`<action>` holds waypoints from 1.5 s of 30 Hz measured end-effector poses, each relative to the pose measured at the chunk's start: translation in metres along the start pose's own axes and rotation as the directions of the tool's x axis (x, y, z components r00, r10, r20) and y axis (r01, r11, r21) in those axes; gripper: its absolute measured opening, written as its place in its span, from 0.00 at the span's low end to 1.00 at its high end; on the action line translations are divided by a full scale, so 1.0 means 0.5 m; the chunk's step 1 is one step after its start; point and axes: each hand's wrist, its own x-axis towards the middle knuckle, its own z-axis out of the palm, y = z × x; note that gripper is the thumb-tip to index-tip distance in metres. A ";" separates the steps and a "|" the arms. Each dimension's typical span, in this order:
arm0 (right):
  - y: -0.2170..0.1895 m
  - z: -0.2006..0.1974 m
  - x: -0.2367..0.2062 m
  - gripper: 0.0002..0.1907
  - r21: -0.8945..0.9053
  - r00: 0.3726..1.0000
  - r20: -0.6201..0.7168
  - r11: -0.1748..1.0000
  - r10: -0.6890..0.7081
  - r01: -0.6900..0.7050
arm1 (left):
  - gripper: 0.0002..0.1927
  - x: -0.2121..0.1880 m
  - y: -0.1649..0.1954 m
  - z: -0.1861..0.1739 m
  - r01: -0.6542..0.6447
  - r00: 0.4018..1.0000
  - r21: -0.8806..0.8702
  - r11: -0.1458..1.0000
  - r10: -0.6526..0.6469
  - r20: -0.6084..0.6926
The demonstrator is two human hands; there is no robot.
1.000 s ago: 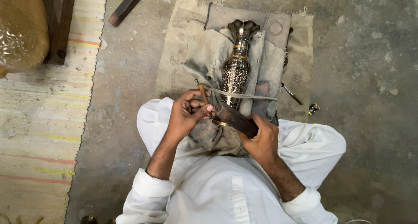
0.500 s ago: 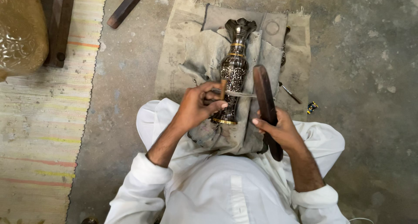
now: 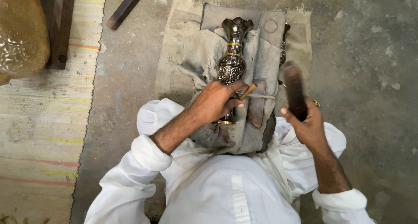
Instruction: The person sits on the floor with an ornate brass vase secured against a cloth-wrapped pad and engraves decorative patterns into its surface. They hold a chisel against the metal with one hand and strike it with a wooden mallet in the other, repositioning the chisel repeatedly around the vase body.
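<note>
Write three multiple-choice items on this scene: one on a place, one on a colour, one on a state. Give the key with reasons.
1. Where does the engraved vase lie?
A. on the striped mat
B. on grey cloth before the person's lap
C. on the wooden bar at the top

2. What colour are the person's sleeves?
A. white
B. blue
C. black

3. How is the dark wooden mallet held?
A. flat on the floor
B. resting on the vase
C. raised in the right hand, clear of the vase

Key: 1 B, the vase lies lengthwise on the cloth, with the left hand pressing a thin wooden-handled tool to it. 2 A, both rolled sleeves are white. 3 C, the mallet stands up from the fist, beside the cloth and apart from the vase.
</note>
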 end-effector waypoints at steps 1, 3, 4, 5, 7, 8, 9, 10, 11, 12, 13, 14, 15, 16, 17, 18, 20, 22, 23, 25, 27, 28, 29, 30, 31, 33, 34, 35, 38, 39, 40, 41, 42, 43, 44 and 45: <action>-0.017 -0.009 0.009 0.19 -0.170 0.999 0.027 0.985 -0.018 0.022 | 0.20 0.000 0.000 0.001 0.003 1.000 0.013 1.000 -0.003 -0.002; -0.062 -0.039 0.028 0.21 -0.487 0.996 0.083 0.870 -0.040 0.076 | 0.21 0.001 0.002 0.003 0.008 1.000 0.039 0.999 -0.008 -0.004; -0.084 -0.048 0.036 0.20 -0.544 0.996 0.091 0.837 -0.020 0.067 | 0.21 0.000 0.002 0.003 0.006 1.000 0.049 0.999 -0.006 0.001; -0.104 -0.056 0.044 0.19 -0.599 0.996 0.094 0.798 -0.001 0.057 | 0.20 0.000 0.003 0.003 0.000 1.000 0.059 0.998 0.000 0.006; -0.137 -0.063 0.056 0.17 -0.710 0.990 0.137 0.700 0.027 0.079 | 0.20 0.000 0.005 0.002 0.008 1.000 0.066 0.998 -0.009 0.011; -0.149 -0.066 0.061 0.16 -0.759 0.983 0.178 0.641 0.038 0.112 | 0.21 0.000 0.006 0.001 0.024 1.000 0.066 0.998 -0.025 0.012; -0.158 -0.066 0.065 0.16 -0.801 0.976 0.212 0.581 0.052 0.143 | 0.22 -0.001 0.006 0.000 0.038 0.999 0.067 0.997 -0.039 0.018; -0.164 -0.064 0.067 0.16 -0.758 0.985 0.154 0.648 0.074 0.070 | 0.21 -0.002 0.006 -0.002 0.026 0.999 0.073 0.997 -0.027 0.020; -0.168 -0.063 0.068 0.16 -0.708 0.990 0.097 0.706 0.100 -0.003 | 0.21 -0.002 0.006 -0.003 0.013 1.000 0.074 0.997 -0.014 0.022; -0.171 -0.064 0.070 0.16 -0.651 0.990 0.046 0.756 0.131 -0.069 | 0.20 -0.001 0.007 -0.003 0.003 1.000 0.074 0.997 -0.004 0.019; -0.172 -0.064 0.071 0.15 -0.701 0.991 0.100 0.713 0.089 0.006 | 0.20 -0.001 0.007 -0.004 0.014 1.000 0.045 0.999 -0.015 0.027; -0.173 -0.064 0.071 0.15 -0.741 0.986 0.160 0.666 0.052 0.085 | 0.20 -0.001 0.008 -0.003 0.030 0.999 0.017 0.999 -0.031 0.035; -0.173 -0.063 0.071 0.15 -0.771 0.975 0.222 0.615 0.017 0.165 | 0.20 -0.002 0.008 -0.005 0.045 0.998 -0.007 0.999 -0.045 0.044; -0.173 -0.061 0.071 0.14 -0.760 0.982 0.178 0.643 0.069 0.093 | 0.20 -0.002 0.007 -0.006 0.051 0.998 0.012 0.999 -0.051 0.046; -0.173 -0.061 0.070 0.14 -0.746 0.983 0.133 0.665 0.127 0.015 | 0.20 -0.003 0.008 -0.006 0.053 0.997 0.029 0.998 -0.055 0.052; -0.173 -0.060 0.069 0.14 -0.731 0.979 0.090 0.679 0.185 -0.061 | 0.21 -0.003 0.008 -0.006 0.056 0.997 0.042 0.998 -0.058 0.055; -0.174 -0.063 0.069 0.15 -0.637 0.993 0.100 0.771 0.068 0.012 | 0.20 -0.004 0.009 -0.006 0.039 0.999 0.008 0.999 -0.039 0.030; -0.175 -0.062 0.070 0.15 -0.641 0.991 0.133 0.762 -0.015 0.098 | 0.20 -0.009 0.008 -0.007 0.024 1.000 0.001 1.000 -0.024 0.008; -0.175 -0.063 0.070 0.13 -0.695 0.987 0.158 0.706 -0.037 0.137 | 0.20 -0.011 0.007 -0.008 0.007 1.000 0.009 1.000 -0.007 0.004; -0.177 -0.066 0.071 0.13 -0.705 0.990 0.142 0.701 -0.006 0.105 | 0.20 -0.010 0.005 -0.008 -0.015 1.000 0.008 1.000 0.015 0.006; -0.178 -0.067 0.072 0.16 -0.605 0.990 0.096 0.796 0.103 -0.024 | 0.19 -0.012 0.003 -0.008 -0.001 1.000 -0.009 1.000 0.001 0.008; -0.179 -0.066 0.073 0.14 -0.669 0.990 0.137 0.740 0.035 0.067 | 0.19 -0.013 0.003 -0.007 0.014 1.000 -0.008 1.000 -0.014 0.008; -0.180 -0.066 0.073 0.13 -0.722 0.983 0.178 0.674 -0.033 0.154 | 0.19 -0.012 0.002 -0.008 0.023 1.000 -0.001 1.000 -0.023 0.010; -0.181 -0.065 0.073 0.12 -0.768 0.971 0.218 0.598 -0.095 0.230 | 0.19 -0.012 0.001 -0.007 0.027 0.999 0.004 1.000 -0.027 0.018; -0.182 -0.065 0.074 0.13 -0.702 0.986 0.145 0.694 -0.080 0.160 | 0.19 -0.011 0.000 -0.008 0.019 1.000 0.000 1.000 -0.019 0.020; -0.184 -0.063 0.076 0.15 -0.526 1.000 0.022 0.850 -0.022 0.031 | 0.20 -0.013 -0.001 -0.008 0.016 1.000 -0.012 1.000 -0.015 0.020; -0.185 -0.062 0.077 0.15 -0.628 0.991 0.102 0.768 -0.080 0.127 | 0.19 -0.014 -0.002 -0.008 0.013 1.000 -0.015 1.000 -0.013 0.020; -0.187 -0.062 0.078 0.15 -0.709 0.974 0.188 0.668 -0.129 0.226 | 0.19 -0.015 -0.003 -0.008 0.010 1.000 -0.015 1.000 -0.009 0.019; -0.192 -0.061 0.079 0.14 -0.735 0.968 0.194 0.630 -0.160 0.251 | 0.19 -0.019 -0.007 -0.007 -0.038 0.999 -0.020 0.999 0.038 -0.016; -0.195 -0.062 0.079 0.13 -0.714 0.975 0.162 0.663 -0.154 0.223 | 0.20 -0.020 -0.008 -0.006 -0.054 0.998 -0.026 0.998 0.053 -0.041; -0.198 -0.064 0.080 0.14 -0.678 0.987 0.120 0.717 -0.109 0.162 | 0.19 -0.021 -0.009 -0.005 -0.033 0.999 -0.032 0.999 0.032 -0.030; -0.200 -0.064 0.081 0.15 -0.635 0.995 0.082 0.766 -0.060 0.099 | 0.19 -0.022 -0.010 -0.005 -0.010 1.000 -0.036 0.999 0.009 -0.017; -0.203 -0.064 0.084 0.16 -0.587 0.999 0.048 0.809 -0.012 0.038 | 0.19 -0.022 -0.011 -0.005 0.013 1.000 -0.037 0.999 -0.013 -0.008; -0.205 -0.061 0.083 0.15 -0.670 0.992 0.114 0.732 -0.058 0.120 | 0.19 -0.024 -0.012 -0.005 0.000 1.000 -0.053 0.999 -0.001 -0.017; -0.207 -0.059 0.083 0.14 -0.740 0.979 0.179 0.642 -0.097 0.199 | 0.20 -0.023 -0.013 -0.005 -0.017 1.000 -0.068 0.998 0.016 -0.023; -0.209 -0.058 0.082 0.13 -0.797 0.962 0.241 0.541 -0.124 0.270 | 0.20 -0.022 -0.014 -0.006 -0.039 0.999 -0.084 0.996 0.037 -0.026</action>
